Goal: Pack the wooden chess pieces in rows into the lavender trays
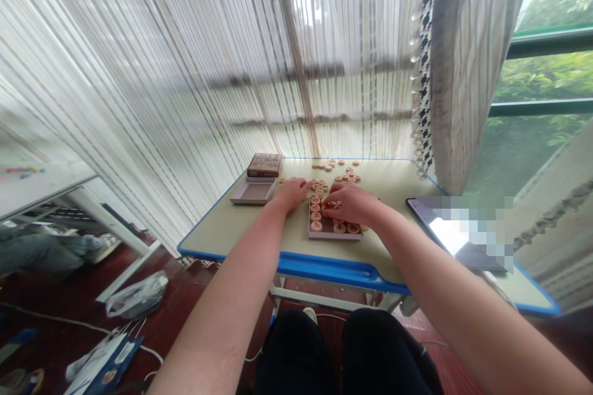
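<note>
A shallow box [334, 236] near the table's front edge holds several round wooden pieces with red characters. My right hand [353, 202] reaches over this box from the right, its fingers pinched on a round piece [326, 212]. At the box's upper left, my left hand [295, 192] rests on the table with fingers apart, beside a small cluster of loose pieces [319, 186]. More round pieces [348, 178] lie behind my right hand, and others [328, 168] are scattered toward the table's back edge.
An empty shallow tray [254, 192] sits at the table's left, with a brown patterned box [264, 164] behind it. A tablet [456, 231] lies on the right side of the blue-edged table [222, 228]. Striped curtains hang behind.
</note>
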Tool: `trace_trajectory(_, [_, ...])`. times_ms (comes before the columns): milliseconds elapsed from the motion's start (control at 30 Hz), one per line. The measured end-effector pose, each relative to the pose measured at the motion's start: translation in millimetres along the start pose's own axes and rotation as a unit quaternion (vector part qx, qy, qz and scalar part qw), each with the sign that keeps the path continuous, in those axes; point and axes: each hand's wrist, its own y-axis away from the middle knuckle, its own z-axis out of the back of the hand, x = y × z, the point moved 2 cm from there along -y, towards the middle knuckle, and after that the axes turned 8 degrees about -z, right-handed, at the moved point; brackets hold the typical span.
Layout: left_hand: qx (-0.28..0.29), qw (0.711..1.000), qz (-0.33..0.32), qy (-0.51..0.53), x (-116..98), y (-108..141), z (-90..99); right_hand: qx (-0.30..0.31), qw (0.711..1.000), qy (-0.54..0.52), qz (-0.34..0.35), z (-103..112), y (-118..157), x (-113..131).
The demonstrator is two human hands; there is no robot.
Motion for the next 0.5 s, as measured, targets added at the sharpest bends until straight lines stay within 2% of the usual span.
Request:
trace_trajectory(133, [-0.001, 1.0, 0.002, 0.009, 0.6, -0.3, -0.7, -0.01, 1.0, 0.018, 0.021, -2.3, 0.6, -0.3])
trace_trajectory(267, [-0.009, 1.0, -0.004, 0.014, 1.6, -2.1, -1.4, -0.032, 0.999, -0.006, 0.027, -3.6, -0.2, -3.2])
trace_trajectory(333, [-0.016, 0.999, 0.016, 0.026, 4.3, -3.2, -1.9, -0.042, 0.999, -0.022, 0.023, -2.2, -1.2, -7.2])
trace_trajectory(433, [-0.044, 0.995, 0.078, 0.05, 12.3, -3.6, -2.3, -0.088, 0.995, -0.037, -0.029, 0.9, -4.0, -18.8])
trace_trajectory(500, [-0.058, 0.991, 0.095, 0.069, 16.7, -3.5, -3.2, -0.128, 0.988, -0.041, -0.081, 0.4, -6.6, -28.1])
